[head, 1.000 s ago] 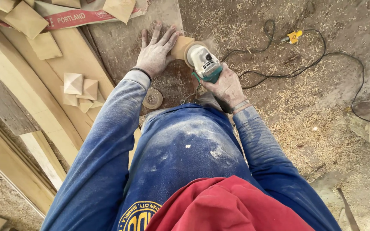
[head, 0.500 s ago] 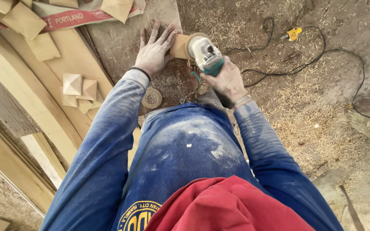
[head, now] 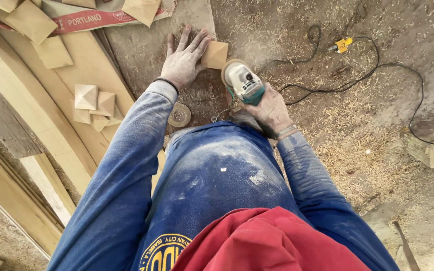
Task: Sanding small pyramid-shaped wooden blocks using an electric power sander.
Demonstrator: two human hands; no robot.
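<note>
My left hand (head: 184, 57) is flat on the dusty board (head: 141, 55), fingers (head: 169, 44) spread wide, palm down, gripping nothing; fingertips on the thumb side touch the edge of a small square wood block (head: 215, 54) and pin it against the board. Block lies just beside the hand, to its right, w/ its near corner meeting the sanding disc of the angle grinder (head: 243, 83). My right hand (head: 269, 108) is wrapped tight round the grinder's green-and-grey body, fingers curled shut on it, head of the tool pointing up toward the block. Black power cord (head: 377, 65) trails off right across the sawdust-covered ground (head: 357, 140), looping past a yellow plug fitting (head: 343, 44). A worn round disc (head: 179, 115) lies on the board near my left forearm. To the left: a cluster of small pyramid-topped wood squares (head: 94, 103) on a long pale plank (head: 31, 115), more flat wood pieces (head: 31, 21) further up, partly over a red-and-white paper sack (head: 89, 20). A rough wood chunk (head: 428, 148) sits well apart at far right. Blue sleeves & jeans dusted white.
</note>
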